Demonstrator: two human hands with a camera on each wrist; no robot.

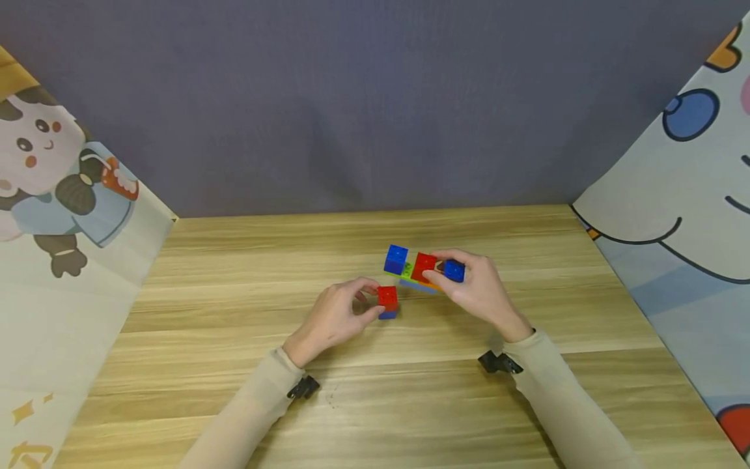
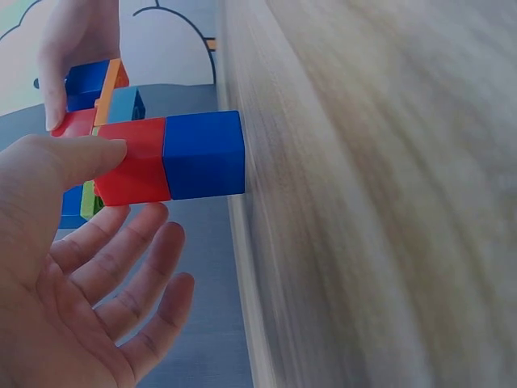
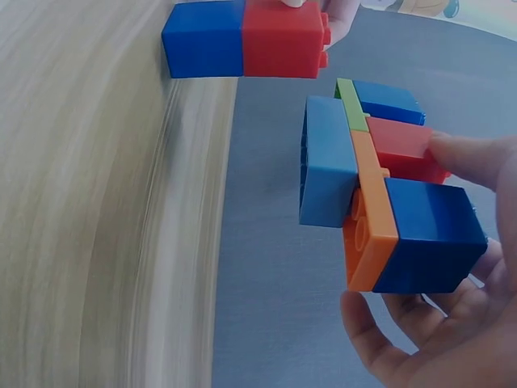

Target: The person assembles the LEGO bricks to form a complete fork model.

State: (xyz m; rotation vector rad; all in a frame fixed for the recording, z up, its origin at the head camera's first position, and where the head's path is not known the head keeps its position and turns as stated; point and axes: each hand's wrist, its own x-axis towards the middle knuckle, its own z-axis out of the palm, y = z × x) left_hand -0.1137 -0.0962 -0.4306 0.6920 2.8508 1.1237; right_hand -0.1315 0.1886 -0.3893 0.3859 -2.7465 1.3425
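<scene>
My left hand (image 1: 336, 316) pinches a red building block (image 1: 387, 296) between thumb and index finger, the other fingers spread loosely. Joined beneath the red block is a blue block (image 2: 203, 155), its bottom right at the tabletop. My right hand (image 1: 477, 286) holds a built piece above the table, thumb and fingers on its middle red block (image 3: 404, 147). That piece has a green plate (image 3: 351, 105) and an orange plate (image 3: 371, 218) side by side. A blue block (image 1: 396, 259) stands on the green end, another blue block (image 3: 432, 234) on the orange end. Underneath sits a light blue block (image 3: 329, 162).
The wood-grain tabletop (image 1: 193, 312) runs back to a dark grey-blue panel (image 1: 351, 111). Printed cartoon panels stand at the left (image 1: 58, 176) and right (image 1: 674, 215). Black wrist devices (image 1: 500, 362) sit at both sleeve cuffs.
</scene>
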